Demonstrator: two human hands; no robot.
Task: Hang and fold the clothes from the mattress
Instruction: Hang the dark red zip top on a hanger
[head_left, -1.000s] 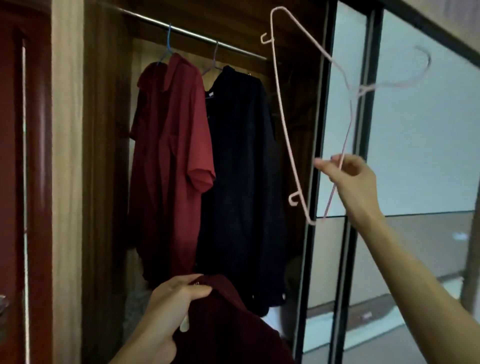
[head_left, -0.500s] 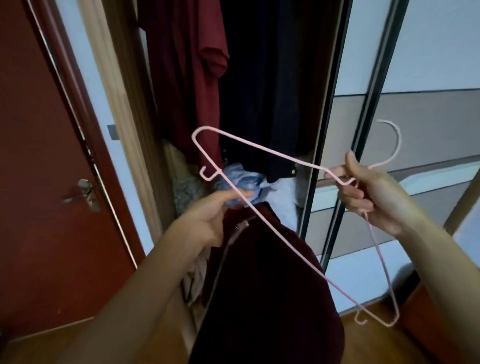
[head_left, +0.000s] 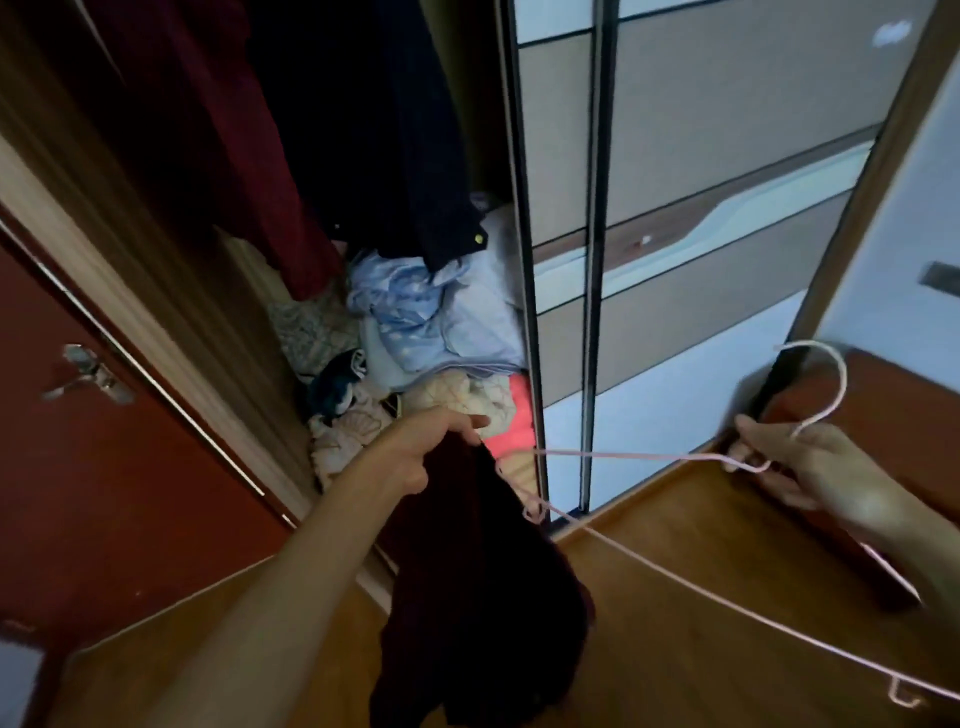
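Observation:
My left hand (head_left: 431, 447) grips the top of a dark maroon garment (head_left: 483, 597), which hangs down in front of the wardrobe. A thin pink wire hanger (head_left: 623, 457) is held at its neck by my right hand (head_left: 795, 467), with its hook (head_left: 826, 384) curving up beside the wardrobe's frame. One end of the hanger sits against the garment's upper edge, near my left hand. The hanger's other arm runs down to the lower right corner. In the open wardrobe hang a red shirt (head_left: 218, 130) and a black garment (head_left: 374, 114).
A heap of crumpled clothes (head_left: 426, 332) lies on the wardrobe floor under the hanging ones. Sliding wardrobe doors (head_left: 675, 208) stand to the right. A red-brown door with a metal handle (head_left: 88, 374) is at left. Wooden floor (head_left: 675, 597) lies below.
My view has tilted further down to the wardrobe floor. Both hands have dropped lower, and the hanger's end has come against the maroon garment's top edge.

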